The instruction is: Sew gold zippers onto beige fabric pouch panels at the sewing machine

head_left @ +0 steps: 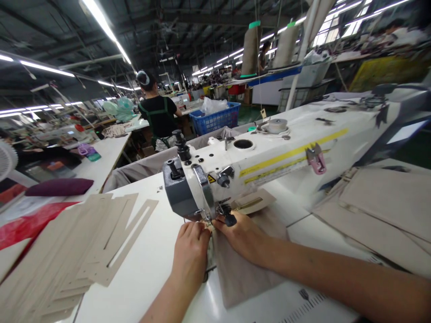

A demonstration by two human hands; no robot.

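Observation:
My left hand (191,246) is closed, its bent fingers at the left edge of a beige fabric piece (235,282), close beside the needle area of a white sewing machine (269,157). From the other side, my right hand (245,235) grips the same fabric, fingertips meeting near the presser foot. The fingertips and the stitching spot are partly hidden by the machine head and knuckles. Under the machine arm, behind my right hand, part of the work with a slot and zipper (251,202) shows. The fabric hangs toward me across the white table (141,260).
Slotted beige card-like pieces (101,251) lie fanned at the left. Stacked beige fabric panels (380,206) rest at the right. Pink-handled thread snips (315,159) hang on the machine arm. Thread cones (251,49) stand behind. Beyond are a blue crate (215,117) and a seated co-worker (156,110).

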